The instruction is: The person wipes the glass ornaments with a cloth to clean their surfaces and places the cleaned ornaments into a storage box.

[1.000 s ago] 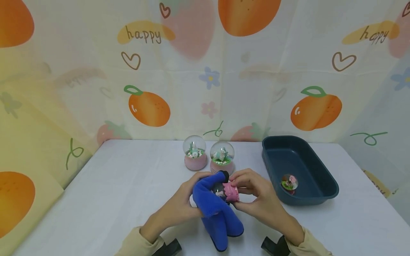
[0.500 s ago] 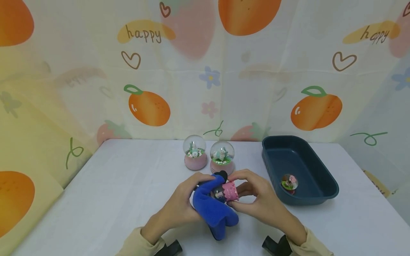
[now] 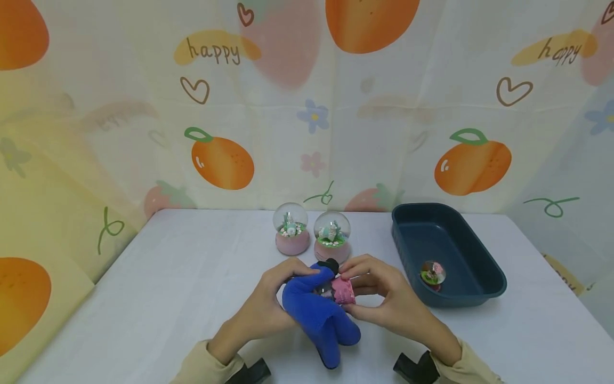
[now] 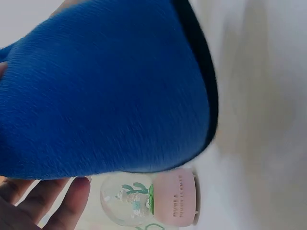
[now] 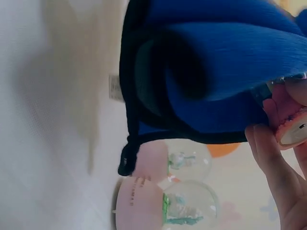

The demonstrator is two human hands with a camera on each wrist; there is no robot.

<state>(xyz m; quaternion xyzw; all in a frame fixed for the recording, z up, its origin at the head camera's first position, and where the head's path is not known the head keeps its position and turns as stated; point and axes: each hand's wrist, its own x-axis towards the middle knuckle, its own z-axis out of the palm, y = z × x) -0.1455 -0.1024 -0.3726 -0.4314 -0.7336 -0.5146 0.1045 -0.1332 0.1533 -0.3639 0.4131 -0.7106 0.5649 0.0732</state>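
A blue plush cloth with black edging drapes from my left hand, which grips it around the glass ball of a small snow globe. The globe lies on its side, and its pink scalloped base points right. My right hand pinches that base between thumb and fingers. The base's pale underside shows in the right wrist view. Most of the ball is hidden by cloth. In the left wrist view, the cloth covers much of the left hand, with several fingertips showing below.
Two larger snow globes with pink bases, a left one and a right one, stand just beyond the hands. To the right is a dark blue rectangular tub holding a small snow globe. A printed curtain hangs behind the white table.
The cloth's hanging ends swung up, then dropped partway again. Both hands and the held snow globe have shifted slightly left. The globes behind and the tub stay put.
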